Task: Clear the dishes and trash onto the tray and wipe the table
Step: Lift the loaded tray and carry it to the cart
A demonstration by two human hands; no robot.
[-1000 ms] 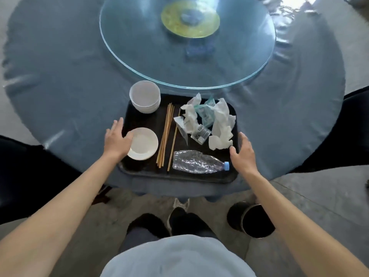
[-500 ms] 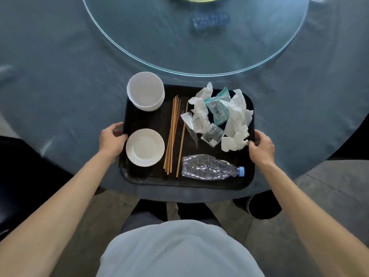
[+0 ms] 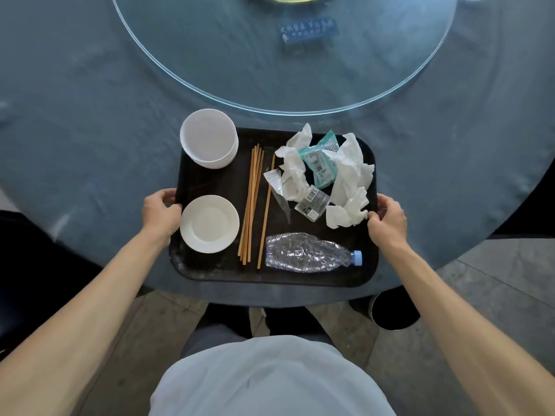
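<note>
A: Both hands are on the tray point(image 3: 210, 265) here. The left hand point(image 3: 160, 213) curls round its left rim, fingers tucked under the edge, thumb by the small plate point(image 3: 209, 224).

B: And the right hand point(image 3: 387, 219) grasps the right rim the same way, fingertips right beside the crumpled napkins point(image 3: 348, 175).

A: The tray sits between the two hands at the near edge of the worktop point(image 3: 90, 130), its long axis running hand to hand, its near rim close to the worktop's edge.

B: Just off the left hand, the plate. Beyond it, at the far left corner, a stack of white bowls point(image 3: 208, 139) overhanging the tray's rim.

A: The chopsticks point(image 3: 250, 205) lie in the middle, long axis running away from the person, roughly across the tray's length. One stick lies a little apart, towards the right hand.

B: The crushed bottle point(image 3: 306, 256) lies the other way, along the tray's length near the person, blue cap point(image 3: 356, 257) pointing at the right hand's side.

A: Among the napkins, a teal packet point(image 3: 321, 163) and a clear wrapper point(image 3: 312, 202) with barcodes.

B: Beyond the tray, a glass turntable point(image 3: 210, 70) covers the worktop's centre. A dark bin point(image 3: 393, 313) stands on the floor below the right forearm.
</note>
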